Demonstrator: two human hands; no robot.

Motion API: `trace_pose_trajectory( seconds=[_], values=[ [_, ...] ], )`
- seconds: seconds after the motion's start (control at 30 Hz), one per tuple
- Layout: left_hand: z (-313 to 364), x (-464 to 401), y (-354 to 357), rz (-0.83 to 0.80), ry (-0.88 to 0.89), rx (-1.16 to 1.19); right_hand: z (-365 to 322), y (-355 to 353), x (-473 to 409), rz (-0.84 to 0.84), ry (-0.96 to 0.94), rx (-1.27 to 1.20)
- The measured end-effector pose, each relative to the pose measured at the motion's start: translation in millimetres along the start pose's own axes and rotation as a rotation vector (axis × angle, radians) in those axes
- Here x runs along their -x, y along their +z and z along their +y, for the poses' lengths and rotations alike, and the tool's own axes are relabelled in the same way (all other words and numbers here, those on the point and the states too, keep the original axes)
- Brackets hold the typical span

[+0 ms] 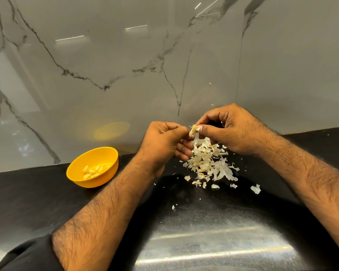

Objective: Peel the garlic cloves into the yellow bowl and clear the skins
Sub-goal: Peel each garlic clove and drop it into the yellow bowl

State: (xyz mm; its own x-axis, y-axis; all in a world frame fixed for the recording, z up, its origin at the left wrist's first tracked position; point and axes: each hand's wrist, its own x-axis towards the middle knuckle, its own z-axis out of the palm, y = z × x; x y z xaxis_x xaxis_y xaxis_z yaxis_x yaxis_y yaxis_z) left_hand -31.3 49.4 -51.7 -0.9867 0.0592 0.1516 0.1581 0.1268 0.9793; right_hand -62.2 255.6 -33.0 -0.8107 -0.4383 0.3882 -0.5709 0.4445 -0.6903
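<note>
A small garlic clove [193, 130] is held in the air between both hands, above the skins. My left hand [164, 143] pinches its lower end with curled fingers. My right hand [227, 130] pinches its upper end between thumb and forefinger. Directly below lies a heap of white garlic skins [209, 165] on the black counter, with loose flakes scattered toward me. The yellow bowl [110, 173] stands to the left near the wall and holds several peeled cloves [92, 171].
A black glossy counter [37, 196] runs left to right and meets a grey marble-patterned wall [125, 65] right behind the bowl and the hands. Stray skin flakes [255, 189] lie right of the heap.
</note>
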Motion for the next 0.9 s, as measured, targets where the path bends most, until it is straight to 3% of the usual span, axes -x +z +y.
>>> trace_pose_trajectory(
  seconds=[0.2, 0.4, 0.77, 0.9],
  values=[
    [2.9, -0.1, -0.6, -0.03, -0.086, 0.075, 1.6, 3.4, 1.1, 0.017, -0.02, -0.04],
    [-3.2, -5.1, -5.5, 0.15, 0.164, -0.179, 1.5, 5.2, -0.8, 0.077, -0.005, -0.021],
    [-2.8, -3.6, -2.3, 0.055, 0.123, -0.09, -1.8, 10.0, 1.0, 0.121, -0.161, 0.239],
    [-2.4, -2.9, -2.6, 0.019, 0.121, -0.004, -0.7, 9.7, 0.5, 0.136, -0.153, 0.201]
  ],
)
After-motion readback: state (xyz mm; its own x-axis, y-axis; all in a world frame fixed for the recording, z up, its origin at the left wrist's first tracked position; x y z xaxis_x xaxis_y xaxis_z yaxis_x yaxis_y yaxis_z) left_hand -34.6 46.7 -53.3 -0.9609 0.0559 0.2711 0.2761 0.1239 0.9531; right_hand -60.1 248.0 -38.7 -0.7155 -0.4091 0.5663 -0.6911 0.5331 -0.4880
